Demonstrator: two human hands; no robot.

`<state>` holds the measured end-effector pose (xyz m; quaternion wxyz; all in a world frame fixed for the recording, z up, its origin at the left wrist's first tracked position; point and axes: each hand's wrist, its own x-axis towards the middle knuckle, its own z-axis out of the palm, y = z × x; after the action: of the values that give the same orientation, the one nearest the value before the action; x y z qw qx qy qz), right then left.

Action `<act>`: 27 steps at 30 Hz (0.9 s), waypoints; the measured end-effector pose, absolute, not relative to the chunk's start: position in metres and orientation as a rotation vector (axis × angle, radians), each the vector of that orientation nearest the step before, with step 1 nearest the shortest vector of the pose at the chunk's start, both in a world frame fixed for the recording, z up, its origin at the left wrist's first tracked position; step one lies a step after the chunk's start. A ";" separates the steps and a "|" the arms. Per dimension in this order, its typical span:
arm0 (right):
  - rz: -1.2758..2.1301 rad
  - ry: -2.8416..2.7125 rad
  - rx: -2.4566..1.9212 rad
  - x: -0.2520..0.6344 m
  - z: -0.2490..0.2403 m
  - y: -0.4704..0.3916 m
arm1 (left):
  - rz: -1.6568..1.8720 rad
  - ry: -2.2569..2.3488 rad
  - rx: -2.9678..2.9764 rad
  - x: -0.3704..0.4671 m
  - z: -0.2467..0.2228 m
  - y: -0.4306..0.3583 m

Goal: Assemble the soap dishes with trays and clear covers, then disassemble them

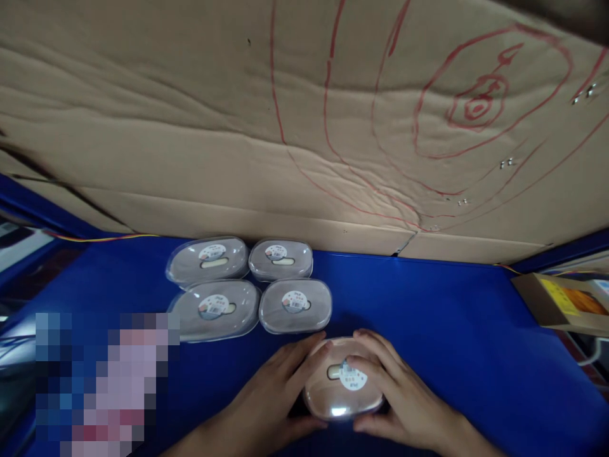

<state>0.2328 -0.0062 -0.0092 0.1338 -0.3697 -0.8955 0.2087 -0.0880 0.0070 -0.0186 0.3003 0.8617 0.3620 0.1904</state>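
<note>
An oval lidded container (333, 401) with a clear glossy top and a round printed sticker sits between my two hands near the front of the blue table. My left hand (290, 387) curls around its left side, thumb low at the front edge and fingers on the top edge. On the right side my right hand (404, 393) grips it the same way, one finger lying by the sticker. Just behind are similar lidded containers: a near right one (295, 317), a near left one (195, 320), a far right one (304, 259) and a far left one (185, 261).
A tall cardboard sheet (190, 158) with red drawn rings stands along the back of the blue table (428, 304). At the right edge is a cardboard box (537, 301) with a yellow label. A pixelated patch hides the lower left.
</note>
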 end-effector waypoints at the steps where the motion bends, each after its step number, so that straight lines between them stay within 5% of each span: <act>1: 0.611 -2.597 -1.075 0.233 -0.009 -0.006 | 0.504 0.957 2.291 -0.088 -0.019 0.007; 27: 0.591 -2.601 -1.047 0.231 0.001 -0.003 | 0.537 0.919 2.338 -0.089 -0.011 0.007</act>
<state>0.2310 -0.0027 0.0011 0.1375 -0.3619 -0.8991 0.2042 -0.0891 0.0071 -0.0110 0.2825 0.8730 0.3433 0.2007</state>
